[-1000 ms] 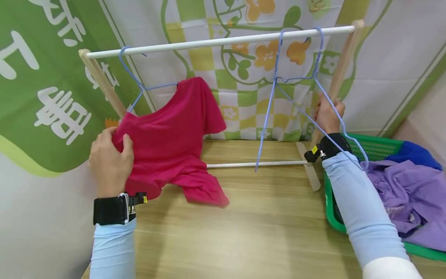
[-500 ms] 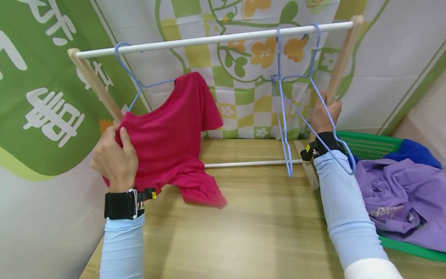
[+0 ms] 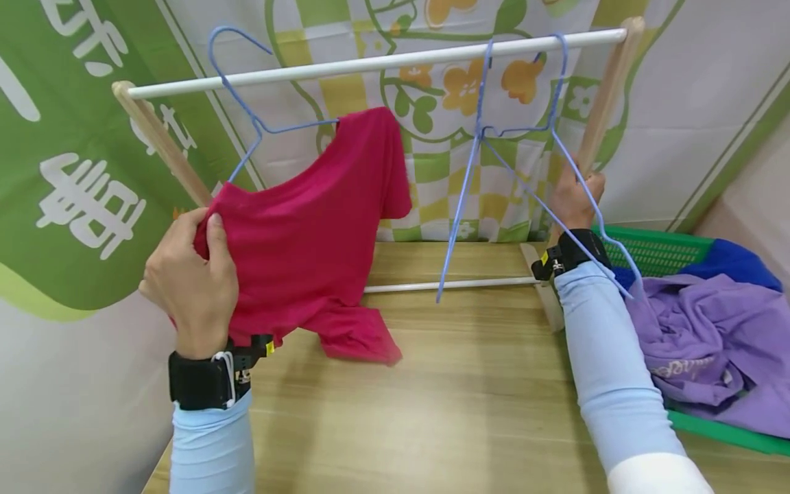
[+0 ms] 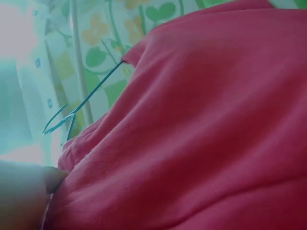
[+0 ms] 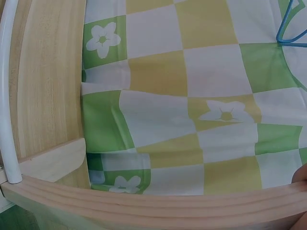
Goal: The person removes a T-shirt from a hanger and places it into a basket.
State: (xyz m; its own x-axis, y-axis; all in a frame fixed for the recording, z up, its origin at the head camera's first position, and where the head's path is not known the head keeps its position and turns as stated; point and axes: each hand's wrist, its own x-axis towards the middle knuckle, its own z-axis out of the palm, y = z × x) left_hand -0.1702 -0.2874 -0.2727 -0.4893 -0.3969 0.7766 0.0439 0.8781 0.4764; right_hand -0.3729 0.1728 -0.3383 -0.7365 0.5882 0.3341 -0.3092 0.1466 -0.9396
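My left hand (image 3: 194, 274) pinches the shoulder of a red T-shirt (image 3: 302, 213), thumb in front, at the rack's left end. Inside the T-shirt is a blue wire hanger (image 3: 243, 103); its hook stands above the white rod (image 3: 370, 64), the neck crossing in front of it. In the left wrist view, red cloth (image 4: 192, 105) fills most of the picture, with a thumb at its edge. At the other end, my right hand (image 3: 575, 199) grips the wooden post (image 3: 607, 96) of the clothes rack. The right wrist view shows that post (image 5: 144, 201) along the bottom.
Two bare blue hangers (image 3: 472, 171) hang near the rod's right end, one overlapping my right forearm. A green basket (image 3: 666, 250) at right holds a purple garment (image 3: 710, 343) and blue cloth (image 3: 734, 264). Behind the rack hangs a patterned curtain (image 3: 426, 171).
The red T-shirt's hanger has risen, its hook going from resting over the rod to standing above it. My left hand keeps hold of the shoulder. The bare hangers have swung; my right hand stays on the post.
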